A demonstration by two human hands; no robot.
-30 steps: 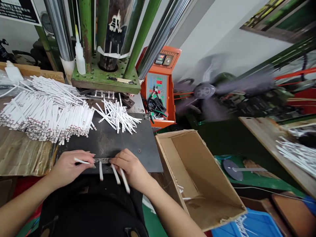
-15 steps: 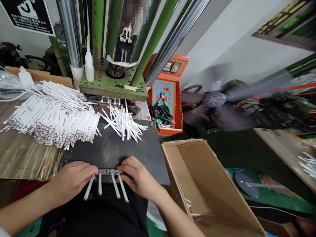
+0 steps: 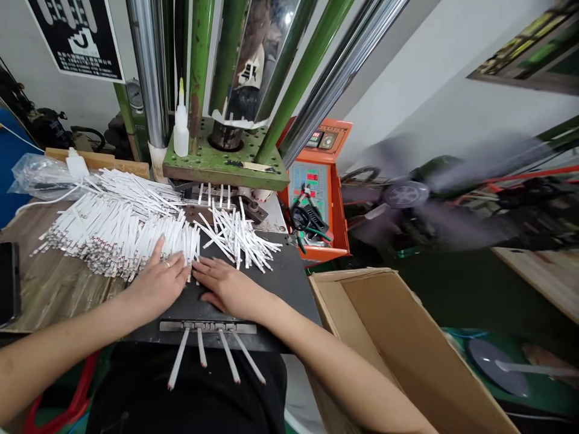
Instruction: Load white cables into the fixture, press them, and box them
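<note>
My left hand (image 3: 158, 280) lies on the near edge of a big pile of white cable pieces (image 3: 108, 232), fingers spread over their ends. My right hand (image 3: 224, 286) rests flat on the dark metal plate (image 3: 275, 283) beside it, fingers stretched toward the pile's right end. Neither hand grips anything that I can see. At the plate's near edge a narrow metal fixture bar (image 3: 208, 327) holds several white pieces (image 3: 208, 355) that stick out toward me. A smaller loose heap of white pieces (image 3: 237, 235) lies farther back on the plate.
A green press (image 3: 226, 160) with chrome columns stands behind the plate, a white squeeze bottle (image 3: 181, 129) on its base. An orange control box (image 3: 316, 193) with pliers is to the right. An open cardboard box (image 3: 407, 355) stands at right. A spinning fan (image 3: 404, 194) blurs beyond.
Both hands left the fixture bar at the plate's near edge and moved forward to the big pile. The white pieces stay in the bar. The camera tilted up slightly.
</note>
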